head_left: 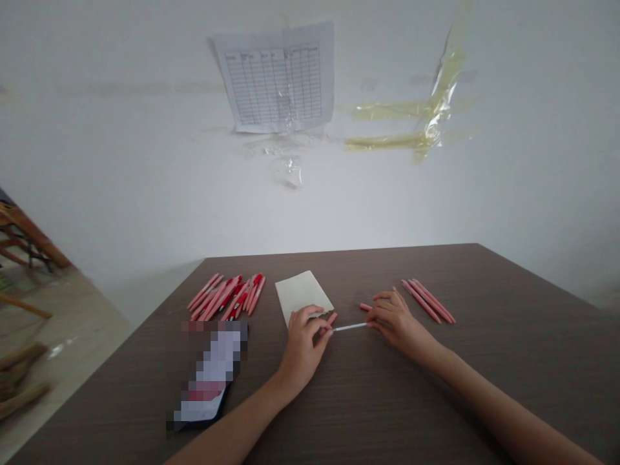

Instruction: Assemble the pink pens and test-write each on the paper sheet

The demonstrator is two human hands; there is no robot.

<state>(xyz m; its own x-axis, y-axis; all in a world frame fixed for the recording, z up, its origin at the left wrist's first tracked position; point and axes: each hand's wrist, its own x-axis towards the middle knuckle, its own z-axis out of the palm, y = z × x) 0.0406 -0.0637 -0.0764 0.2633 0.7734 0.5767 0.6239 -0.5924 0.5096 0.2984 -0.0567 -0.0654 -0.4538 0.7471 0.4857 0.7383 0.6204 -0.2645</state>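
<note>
- A thin white refill (349,327) is held between the two hands, low over the middle of the brown table (387,400).
- The left hand (303,345) is curled shut. Its fingertips are pinched on a pink pen tube (330,319), and the left end of the refill is met there.
- The right hand (394,320) is bent over the right end of the refill, with the fingertips closed on it. A pink piece (365,307) is seen just behind this hand.
- A white card (303,292) is laid flat just behind the left hand. Its near edge is touched by the fingers.
- A big pile of pink and red pens (227,297) is spread out to the left of the card, near the far edge of the table.
- A small row of pink pens (429,300) is laid to the right, just beside the right hand.
- A blurred dark flat thing (208,378) is placed near the left edge of the table, beside the left arm.
- Bare table is seen in front of the hands and far out to the right.
- A white wall (145,161) stands close behind the far edge. A paper chart (278,77) and bits of yellow tape (426,116) are stuck on it.
</note>
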